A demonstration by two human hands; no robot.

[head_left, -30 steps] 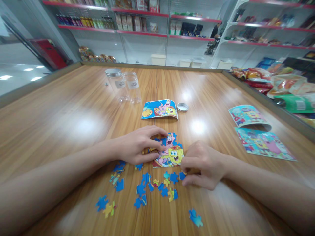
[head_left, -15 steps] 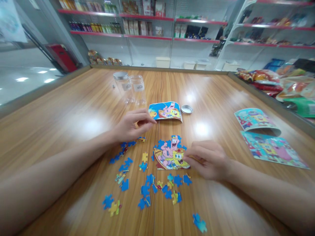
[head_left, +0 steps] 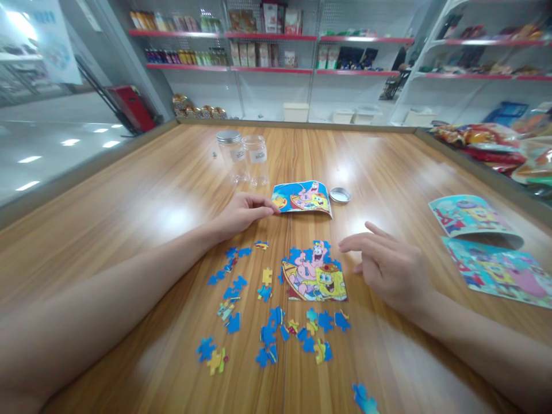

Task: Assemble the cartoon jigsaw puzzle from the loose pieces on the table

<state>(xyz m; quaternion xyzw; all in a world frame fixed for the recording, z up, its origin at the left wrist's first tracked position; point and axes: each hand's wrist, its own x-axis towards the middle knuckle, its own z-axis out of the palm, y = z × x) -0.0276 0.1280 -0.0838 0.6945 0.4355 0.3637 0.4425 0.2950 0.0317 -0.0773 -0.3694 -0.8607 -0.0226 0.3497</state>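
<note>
the left hand (head_left: 241,211) is pinching the near-left corner of the cartoon reference picture (head_left: 304,198), fingers closed on its edge. the right hand (head_left: 390,265) is hovering just right of the part-assembled puzzle (head_left: 314,276), fingers released and spread, holding nothing. loose puzzle pieces (head_left: 276,322) are lying scattered on the wooden table (head_left: 142,218) nearer the person. judgement: the picture is best kept flat and facing the person (its near edge is curling), so that piece colours can be compared against it.

jar labels (head_left: 257,156) too small to read, bottom piece (head_left: 364,401) cut by frame edge, right print (head_left: 500,272) cropped at right, shelf goods (head_left: 241,54) blurred
</note>
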